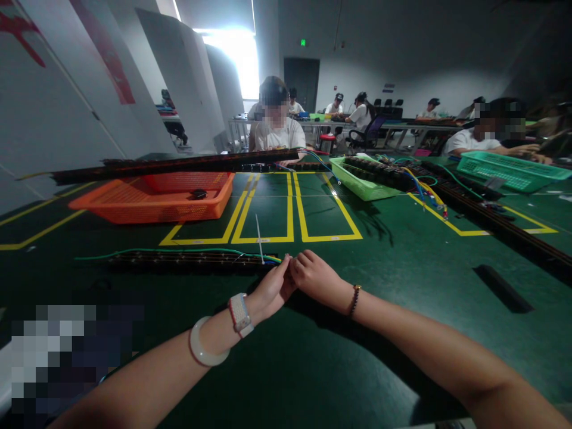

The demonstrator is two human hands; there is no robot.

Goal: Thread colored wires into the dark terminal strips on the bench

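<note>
A long black strip lies crosswise on the green table, with a green wire running along its top. Yellow, green and blue wires leave its right end and disappear into my left hand, whose fingers are closed around them. A white cable tie stands up from the strip's right end, just left of that hand. My right hand is curled closed against the left fingertips. Whatever lies between its fingers is hidden.
An orange basket and a light green basket stand beyond, with black strips resting on both. A teal basket sits far right. Near my right arm lies a short black piece. A person sits across the table.
</note>
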